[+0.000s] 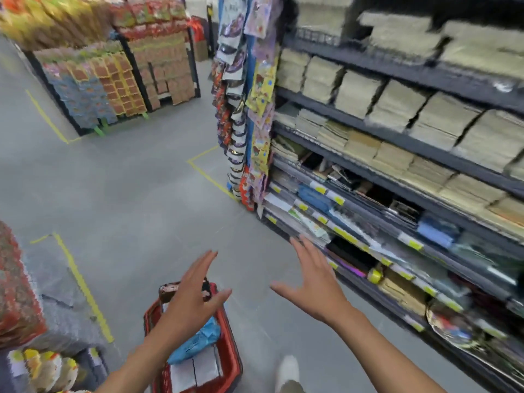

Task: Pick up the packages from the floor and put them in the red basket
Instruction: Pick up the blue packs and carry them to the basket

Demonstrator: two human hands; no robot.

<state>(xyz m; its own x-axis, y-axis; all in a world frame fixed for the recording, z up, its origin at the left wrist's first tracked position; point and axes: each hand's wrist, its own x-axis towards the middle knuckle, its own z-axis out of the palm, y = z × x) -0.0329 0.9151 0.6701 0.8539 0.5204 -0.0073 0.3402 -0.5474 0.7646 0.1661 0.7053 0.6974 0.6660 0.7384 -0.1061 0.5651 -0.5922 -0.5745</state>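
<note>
The red basket (231,355) stands on the grey floor at the bottom centre. Inside it lie a blue package (195,343), white packages (195,370) and a dark package (167,290) at its far end. My left hand (188,296) hovers over the basket with straight, spread fingers and holds nothing. To the right of the basket, above bare floor, my right hand (312,279) is raised with fingers spread and empty. The frame is blurred. No package lies on the visible floor.
A dark shelf rack (411,191) full of stacked goods runs along the right, with hanging packets (246,114) at its end. Pallets of colourful goods (93,89) stand at the far left, wrapped stock (17,293) at the near left. Yellow floor lines (82,287) cross the floor. A white shoe (287,370) is beside the basket.
</note>
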